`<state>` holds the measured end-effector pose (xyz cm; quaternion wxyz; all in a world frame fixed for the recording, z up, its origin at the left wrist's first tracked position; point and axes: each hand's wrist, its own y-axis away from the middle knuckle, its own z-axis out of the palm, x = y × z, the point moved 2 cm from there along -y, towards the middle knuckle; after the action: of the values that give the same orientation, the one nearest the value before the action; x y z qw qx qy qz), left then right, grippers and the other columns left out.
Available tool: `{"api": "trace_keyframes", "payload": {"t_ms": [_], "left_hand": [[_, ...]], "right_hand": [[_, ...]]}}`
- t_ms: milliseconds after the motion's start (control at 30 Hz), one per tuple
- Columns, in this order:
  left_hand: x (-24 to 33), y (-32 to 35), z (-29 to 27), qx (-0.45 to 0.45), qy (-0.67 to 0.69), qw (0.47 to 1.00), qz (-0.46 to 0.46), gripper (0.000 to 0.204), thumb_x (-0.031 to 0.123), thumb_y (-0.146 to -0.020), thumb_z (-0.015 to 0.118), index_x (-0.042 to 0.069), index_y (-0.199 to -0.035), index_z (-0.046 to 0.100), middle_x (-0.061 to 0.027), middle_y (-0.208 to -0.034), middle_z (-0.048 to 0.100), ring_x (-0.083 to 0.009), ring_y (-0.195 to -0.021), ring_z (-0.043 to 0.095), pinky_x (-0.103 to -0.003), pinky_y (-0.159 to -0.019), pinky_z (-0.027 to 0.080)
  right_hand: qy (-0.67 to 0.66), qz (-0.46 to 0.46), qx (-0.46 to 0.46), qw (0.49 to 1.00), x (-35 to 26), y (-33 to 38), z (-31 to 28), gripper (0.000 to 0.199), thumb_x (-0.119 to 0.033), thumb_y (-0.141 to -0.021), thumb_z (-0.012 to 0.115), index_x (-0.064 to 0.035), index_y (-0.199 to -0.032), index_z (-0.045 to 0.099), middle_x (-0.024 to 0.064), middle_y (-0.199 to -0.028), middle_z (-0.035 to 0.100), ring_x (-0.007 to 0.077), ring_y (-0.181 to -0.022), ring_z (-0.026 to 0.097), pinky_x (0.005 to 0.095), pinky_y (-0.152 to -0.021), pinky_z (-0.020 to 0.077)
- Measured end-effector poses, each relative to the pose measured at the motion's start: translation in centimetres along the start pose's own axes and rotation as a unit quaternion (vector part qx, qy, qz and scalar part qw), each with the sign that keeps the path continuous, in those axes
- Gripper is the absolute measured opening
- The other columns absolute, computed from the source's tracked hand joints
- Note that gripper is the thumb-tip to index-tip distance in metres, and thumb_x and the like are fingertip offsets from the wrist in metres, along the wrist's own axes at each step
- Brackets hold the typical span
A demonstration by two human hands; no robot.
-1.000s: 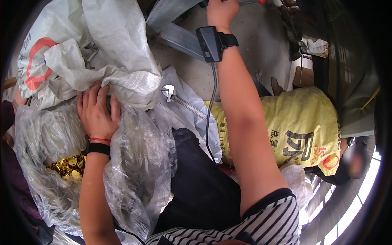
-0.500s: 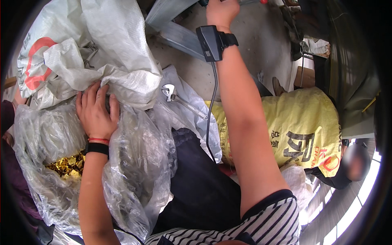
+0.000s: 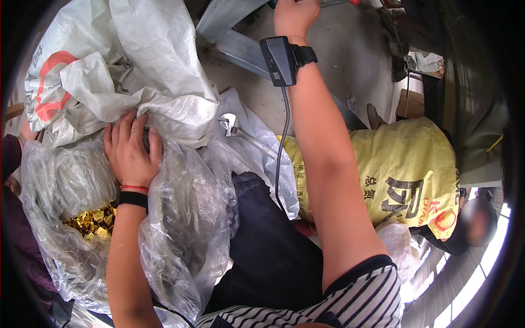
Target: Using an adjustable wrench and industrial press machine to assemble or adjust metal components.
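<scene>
My left hand (image 3: 133, 156) lies on the bunched top of a clear plastic bag (image 3: 180, 191), fingers stretched out. Its fingertips meet the folded edge of a white woven sack (image 3: 175, 117). Something dark and rounded shows between the thumb and fingers, mostly hidden. Shiny gold scraps (image 3: 93, 223) show inside the bag beside my left wrist. My right arm reaches far forward, and my right hand (image 3: 297, 21) is closed at the upper edge of the view. A thin bar with a red knob (image 3: 355, 1) extends to its right; what the fingers hold is cut off.
Grey metal beams (image 3: 240, 52) stand left of my right hand. An adjustable wrench (image 3: 249, 136) lies on white sheeting between my arms. A full yellow woven sack (image 3: 404, 164) lies at the right, with another person (image 3: 476, 224) beyond it. A cable (image 3: 281, 147) hangs from my right wrist device.
Both hands keep their places and poses. The whole view has only shifted very slightly.
</scene>
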<state>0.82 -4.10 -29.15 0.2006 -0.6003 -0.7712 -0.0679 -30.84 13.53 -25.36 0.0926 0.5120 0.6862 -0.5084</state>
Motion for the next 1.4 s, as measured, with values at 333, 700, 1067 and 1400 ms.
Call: {"api": "trace_keyframes", "payload": {"t_ms": [333, 700, 1067, 1400], "left_hand": [[-0.1, 0.0, -0.1, -0.003, -0.003, 1.000, -0.005, 0.028, 0.023, -0.084, 0.054, 0.007, -0.107, 0.060, -0.0104, -0.116, 0.058, -0.0280, -0.111, 0.051, -0.044, -0.104, 0.029], [-0.4, 0.0, -0.4, 0.020, 0.022, 0.999, -0.018, 0.028, 0.022, -0.079, 0.057, 0.006, -0.102, 0.062, -0.0114, -0.113, 0.058, -0.0289, -0.108, 0.052, -0.046, -0.102, 0.030], [-0.9, 0.6, 0.2, 0.077, 0.054, 0.996, -0.012, 0.029, 0.023, -0.076, 0.056, 0.002, -0.093, 0.065, -0.0150, -0.107, 0.060, -0.0293, -0.106, 0.052, -0.051, -0.100, 0.030], [-0.1, 0.9, -0.3, 0.079, 0.088, 0.993, -0.006, 0.029, 0.026, -0.076, 0.059, 0.006, -0.096, 0.065, -0.0121, -0.108, 0.060, -0.0284, -0.105, 0.053, -0.049, -0.099, 0.031]], "right_hand": [[0.058, 0.058, 0.002, 0.997, -0.4, 0.4, -0.1, 0.018, -0.015, -0.081, 0.063, 0.0005, -0.074, 0.057, 0.0142, -0.067, 0.062, 0.0290, -0.063, 0.061, 0.0362, -0.061, 0.0476], [-0.011, 0.053, -0.108, 0.993, -5.0, 1.9, -6.3, 0.031, -0.029, -0.086, 0.066, 0.0011, -0.084, 0.057, 0.0064, -0.077, 0.062, 0.0117, -0.070, 0.056, 0.0283, -0.065, 0.0467], [0.046, 0.196, -0.421, 0.884, -13.6, 12.6, -18.2, 0.012, -0.013, -0.089, 0.053, -0.0043, -0.096, 0.057, 0.0004, -0.067, 0.047, 0.0068, -0.064, 0.042, 0.0237, -0.057, 0.0373], [0.447, -0.069, -0.541, 0.709, 8.8, 28.0, -14.8, 0.027, -0.023, -0.067, 0.067, -0.0058, -0.088, 0.063, 0.0143, -0.090, 0.064, 0.0303, -0.083, 0.064, 0.0427, -0.073, 0.0512]]}}
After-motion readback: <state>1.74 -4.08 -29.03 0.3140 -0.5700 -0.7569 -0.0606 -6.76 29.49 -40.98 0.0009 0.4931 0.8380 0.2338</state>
